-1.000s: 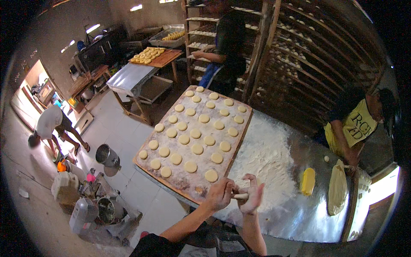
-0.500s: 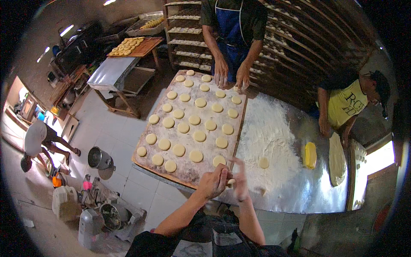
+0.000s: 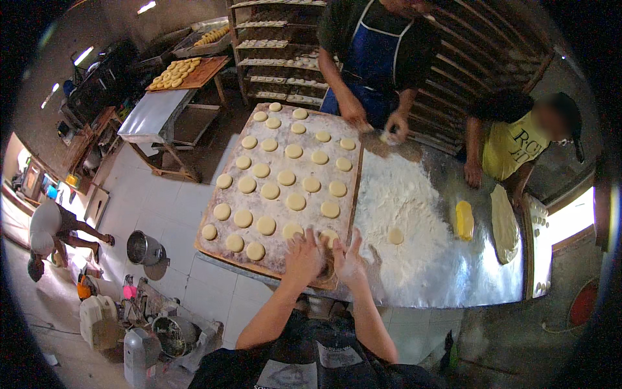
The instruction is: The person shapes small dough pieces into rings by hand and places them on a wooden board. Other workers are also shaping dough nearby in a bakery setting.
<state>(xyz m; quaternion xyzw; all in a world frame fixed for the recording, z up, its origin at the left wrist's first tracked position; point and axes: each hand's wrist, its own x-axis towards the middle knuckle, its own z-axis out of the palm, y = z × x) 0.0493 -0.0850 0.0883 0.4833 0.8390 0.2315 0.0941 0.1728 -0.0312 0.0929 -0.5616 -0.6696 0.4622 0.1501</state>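
Note:
My left hand lies over the near edge of a floured wooden board, fingers stretched out beside the rounds of pale dough. Just right of it, my right hand is also open at the board's corner, fingers apart, near a partly covered round. Whether dough lies under either palm is hard to tell. The board carries several rows of flat rounds. To its right, flour is spread on the metal table, with a single round in it.
A co-worker in a blue apron works across the table; another in yellow leans at the right near dough and a yellow block. A person bends at the left near pots. Shelving and a side table stand behind.
My hands have gone from pressed together around a small dough piece to spread side by side on the board. The blue-aproned co-worker's hands have shifted right, off the board's far edge.

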